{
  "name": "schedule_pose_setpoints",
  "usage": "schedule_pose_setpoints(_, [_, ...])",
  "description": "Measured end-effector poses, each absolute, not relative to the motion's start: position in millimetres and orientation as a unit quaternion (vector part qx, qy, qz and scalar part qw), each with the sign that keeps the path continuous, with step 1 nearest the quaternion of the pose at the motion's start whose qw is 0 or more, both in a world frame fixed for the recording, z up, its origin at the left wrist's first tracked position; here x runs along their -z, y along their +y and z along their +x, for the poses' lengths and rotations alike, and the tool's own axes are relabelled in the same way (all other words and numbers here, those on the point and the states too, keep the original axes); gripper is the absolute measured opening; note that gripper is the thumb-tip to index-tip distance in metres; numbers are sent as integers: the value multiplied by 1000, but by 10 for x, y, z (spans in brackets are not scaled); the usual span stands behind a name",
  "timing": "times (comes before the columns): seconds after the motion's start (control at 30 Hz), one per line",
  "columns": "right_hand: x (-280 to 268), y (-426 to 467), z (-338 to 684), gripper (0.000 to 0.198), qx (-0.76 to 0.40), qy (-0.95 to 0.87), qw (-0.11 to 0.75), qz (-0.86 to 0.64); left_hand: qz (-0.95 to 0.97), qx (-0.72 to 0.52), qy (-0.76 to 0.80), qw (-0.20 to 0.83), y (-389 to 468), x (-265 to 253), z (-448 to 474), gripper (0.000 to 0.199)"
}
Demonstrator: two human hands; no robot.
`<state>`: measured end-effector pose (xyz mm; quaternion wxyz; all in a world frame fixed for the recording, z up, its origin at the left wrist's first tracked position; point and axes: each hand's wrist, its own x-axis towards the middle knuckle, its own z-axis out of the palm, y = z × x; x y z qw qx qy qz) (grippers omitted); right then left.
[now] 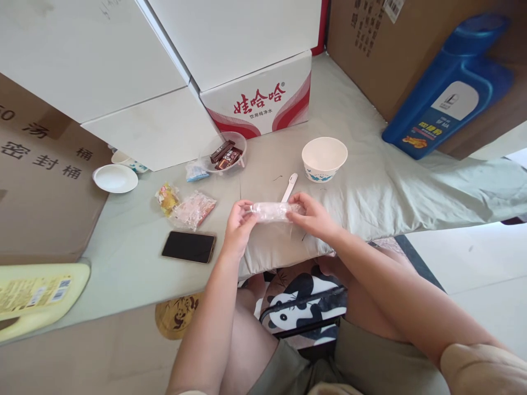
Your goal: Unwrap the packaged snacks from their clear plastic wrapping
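Between both hands is a clear plastic packet (269, 212), rolled or folded into a long shape, with pale contents I cannot make out. Its left end is pinched by my left hand (239, 224), fingers closed around it. My right hand (312, 215) grips the right end between thumb and fingers. Just behind the packet lies a white plastic spoon (290, 185), its lower part hidden by the packet and hand. A white paper bowl (325, 159) with a blue pattern stands upright beyond my right hand.
Left of my hands lie a phone (189, 247), a pink-white packet (194, 209) and a yellow packet (167, 197). A clear bowl (242, 144) holds brown-wrapped packets. White bowls (116, 179) sit farther left. Boxes (259, 101) line the back; a blue bottle (448, 93) stands right.
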<state>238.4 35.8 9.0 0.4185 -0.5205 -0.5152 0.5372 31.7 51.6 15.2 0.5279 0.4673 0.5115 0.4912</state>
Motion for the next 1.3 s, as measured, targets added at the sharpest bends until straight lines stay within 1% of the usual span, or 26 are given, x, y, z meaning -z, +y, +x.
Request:
schedule_pose_setpoints(0.07, [-57,365,2396,39,-455,-546,422,-563,510,-527,547,404,518,-96,349,26])
schedule_pose_setpoints(0.1, [-52,363,2405,38,-432,-558,418,-572,530,-533,556,355,513,-77,372,21])
schedule_pose_setpoints(0.13, [-53,358,2414,32,-421,-570,410,-574,553,-529,559,320,504,-66,403,15])
schedule_pose_setpoints(0.2, [-66,343,2429,19,-421,-589,397,-563,607,-514,550,253,479,-62,486,11])
schedule_pose_setpoints(0.23, [-73,335,2435,15,-427,-597,395,-552,630,-516,545,201,465,-66,537,11])
schedule_pose_setpoints(0.3, [-85,323,2452,12,-441,-602,405,-529,647,-541,532,77,443,-80,646,15])
schedule_pose_setpoints(0.33, [-91,319,2463,12,-445,-600,413,-522,646,-556,523,33,436,-89,701,18])
schedule_pose_setpoints(0.37, [-99,316,2475,11,-448,-595,423,-516,645,-565,515,20,432,-98,755,20])
schedule_pose_setpoints(0.4, [-109,312,2488,10,-455,-588,434,-510,647,-566,510,40,430,-108,805,21])
schedule_pose_setpoints(0.43, [-124,306,2501,9,-470,-578,444,-498,651,-557,507,95,430,-119,852,22])
schedule_pose_setpoints(0.5, [-162,288,2523,11,-530,-541,467,-457,641,-510,498,286,432,-140,933,25])
schedule_pose_setpoints(0.57, [-203,267,2536,15,-600,-490,484,-407,587,-441,467,493,439,-156,995,34])
schedule_pose_setpoints(0.6, [-218,262,2539,16,-626,-467,489,-389,555,-411,449,567,446,-158,1017,39])
schedule_pose_setpoints(0.63, [-227,263,2540,17,-640,-451,494,-378,527,-395,438,611,457,-155,1033,43])
schedule_pose_setpoints(0.67, [-227,271,2539,17,-642,-445,500,-374,508,-396,438,627,474,-146,1042,45])
schedule_pose_setpoints(0.7, [-219,287,2537,18,-638,-444,505,-376,493,-409,448,624,496,-133,1042,46])
schedule_pose_setpoints(0.77, [-181,336,2526,20,-615,-439,517,-402,463,-459,484,583,555,-104,1015,44])
schedule_pose_setpoints(0.87, [-115,418,2493,20,-565,-427,514,-485,398,-563,552,469,642,-100,885,37])
schedule_pose_setpoints(0.93, [-96,447,2456,17,-529,-460,486,-522,380,-605,569,408,665,-144,748,29])
schedule_pose_setpoints(1.0, [-103,446,2401,16,-505,-527,442,-522,401,-614,579,357,647,-214,608,22])
schedule_pose_setpoints(1.07, [-120,426,2328,17,-501,-596,385,-496,450,-595,618,248,611,-294,521,19])
schedule_pose_setpoints(1.13, [-130,403,2248,21,-503,-657,318,-463,494,-565,636,180,601,-379,535,18])
schedule_pose_setpoints(1.23, [-118,389,2159,24,-472,-740,220,-425,573,-518,611,176,720,-542,777,19])
schedule_pose_setpoints(1.3, [-100,401,2142,26,-441,-778,177,-411,633,-482,579,178,906,-687,1050,20])
